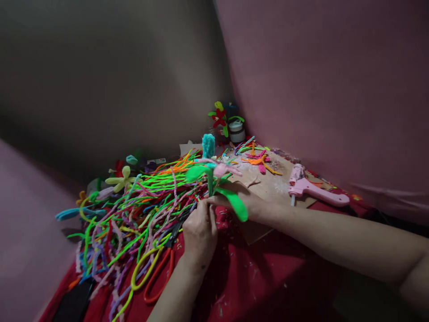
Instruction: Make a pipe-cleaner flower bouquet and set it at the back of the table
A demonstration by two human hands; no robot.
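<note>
A pipe-cleaner flower (221, 170) with pink petals and a fuzzy blue petal (208, 146) stands upright on a green stem (210, 182). Its green leaves (238, 205) stick out to both sides. My left hand (200, 226) is closed around the lower stem. From the right, my right hand (241, 197) reaches in behind one leaf, fingers pinched at the stem just above my left hand; that leaf partly covers them. Scissors with red and yellow handles (158, 281) lie left of my left wrist, among loose pipe cleaners.
A heap of colourful pipe cleaners (150, 192) covers the left side of the red cloth (254, 273). On the right, a pink glue gun (311, 188) rests on a cardboard sheet (276, 190). Orange and pink pieces (261, 162) and a grey-white jar (237, 132) sit farther back, near the walls.
</note>
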